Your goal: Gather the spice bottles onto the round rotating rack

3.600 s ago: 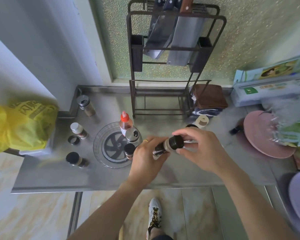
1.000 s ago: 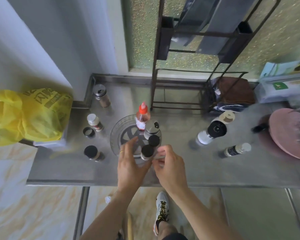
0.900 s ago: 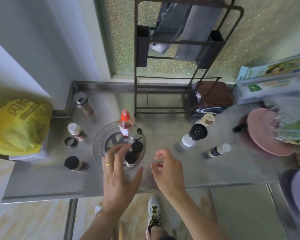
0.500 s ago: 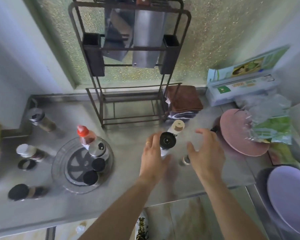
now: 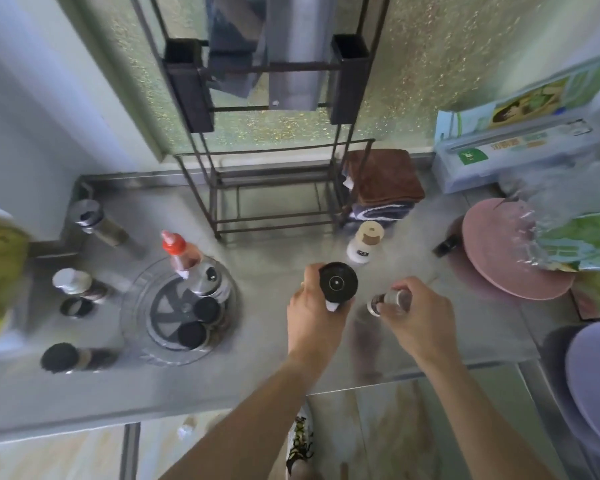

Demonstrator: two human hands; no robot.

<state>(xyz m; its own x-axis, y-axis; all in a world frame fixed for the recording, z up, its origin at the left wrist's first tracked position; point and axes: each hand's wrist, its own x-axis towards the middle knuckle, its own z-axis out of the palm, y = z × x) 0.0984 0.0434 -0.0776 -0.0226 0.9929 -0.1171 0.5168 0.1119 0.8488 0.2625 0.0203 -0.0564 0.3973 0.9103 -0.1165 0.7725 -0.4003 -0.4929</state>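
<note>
The left hand point(image 5: 314, 315) wraps its fingers round a white bottle with a round black cap point(image 5: 338, 283). The right hand point(image 5: 420, 315) pinches a small clear bottle point(image 5: 390, 300), its label too blurred to read. Both are over the steel counter point(image 5: 274, 258), well right of the clear round rack point(image 5: 182, 306), which carries four bottles, among them a red-capped one point(image 5: 178, 249). The green box's point(image 5: 520, 147) print is illegible.
</note>
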